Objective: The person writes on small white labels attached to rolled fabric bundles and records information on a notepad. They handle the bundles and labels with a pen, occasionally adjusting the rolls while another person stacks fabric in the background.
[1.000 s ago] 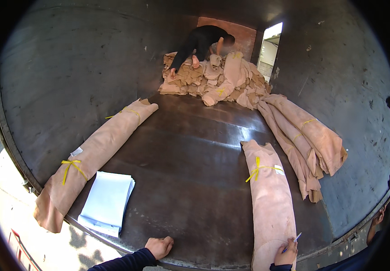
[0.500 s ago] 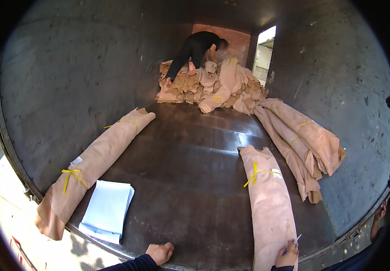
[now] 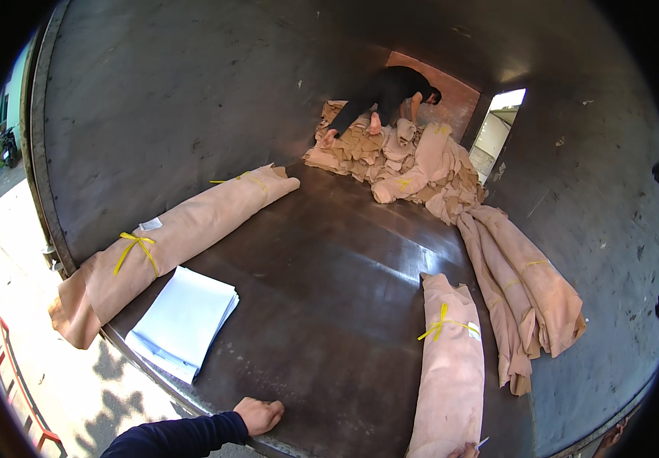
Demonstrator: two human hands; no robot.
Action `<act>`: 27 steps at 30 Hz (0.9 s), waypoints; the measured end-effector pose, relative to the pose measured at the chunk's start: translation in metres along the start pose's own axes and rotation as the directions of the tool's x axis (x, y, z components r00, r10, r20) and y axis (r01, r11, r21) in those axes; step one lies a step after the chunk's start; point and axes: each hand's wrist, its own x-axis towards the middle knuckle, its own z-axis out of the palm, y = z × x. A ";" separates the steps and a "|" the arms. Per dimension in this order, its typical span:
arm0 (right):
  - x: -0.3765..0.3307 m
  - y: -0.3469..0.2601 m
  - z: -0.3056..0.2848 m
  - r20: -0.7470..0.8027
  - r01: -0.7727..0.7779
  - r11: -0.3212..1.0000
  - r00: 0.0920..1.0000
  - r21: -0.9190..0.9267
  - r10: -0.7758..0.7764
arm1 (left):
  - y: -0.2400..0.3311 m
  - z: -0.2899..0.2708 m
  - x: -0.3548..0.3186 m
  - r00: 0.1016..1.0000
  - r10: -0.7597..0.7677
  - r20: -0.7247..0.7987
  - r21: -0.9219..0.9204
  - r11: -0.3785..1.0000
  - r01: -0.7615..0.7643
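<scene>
My left hand [image 3: 260,416] rests in a loose fist on the metal floor [image 3: 314,359] near its front edge, with nothing visible in it. At the lower edge my right hand [image 3: 464,451], mostly cut off, lies on the near end of a rolled tan leather hide [image 3: 450,382]. A pen [image 3: 483,442] sticks out of its fingers. Yellow string with a bow and a small white tag mark that roll. A stack of white paper sheets [image 3: 184,320] lies to the left of my left hand. Beside the stack stretches another tied roll of hide [image 3: 173,240].
More tied rolls [image 3: 524,282] lean along the right wall. At the back, a person [image 3: 390,95] in dark clothes bends over a heap of hides [image 3: 360,145]. A co-worker's hand [image 3: 612,438] shows at the lower right. A red metal frame [image 3: 24,382] stands outside, left.
The view has swung left and tilted, so the contents appear shifted right. My right hand has slid almost out of the picture; my left fist stays on the floor.
</scene>
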 end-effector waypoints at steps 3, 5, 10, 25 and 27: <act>0.000 -0.001 -0.001 0.048 -0.046 0.999 0.998 0.007 0.045 | -0.001 0.000 0.000 1.000 -0.009 0.013 -0.001 1.000 0.009; -0.001 0.000 0.000 0.057 -0.058 0.998 0.997 -0.004 0.058 | -0.001 0.000 0.001 1.000 -0.012 0.014 -0.006 1.000 0.012; -0.002 0.003 0.004 0.034 -0.036 0.999 0.999 -0.019 0.037 | 0.000 -0.001 0.001 0.999 -0.020 0.043 -0.004 1.000 0.020; -0.003 0.006 0.008 -0.057 0.000 1.000 0.998 -0.001 0.000 | 0.001 -0.002 0.002 1.000 0.006 0.022 0.035 0.999 -0.007; -0.004 0.009 0.012 -0.075 0.016 1.000 0.997 -0.010 -0.017 | 0.001 -0.002 0.002 1.000 0.018 -0.009 0.033 0.999 -0.018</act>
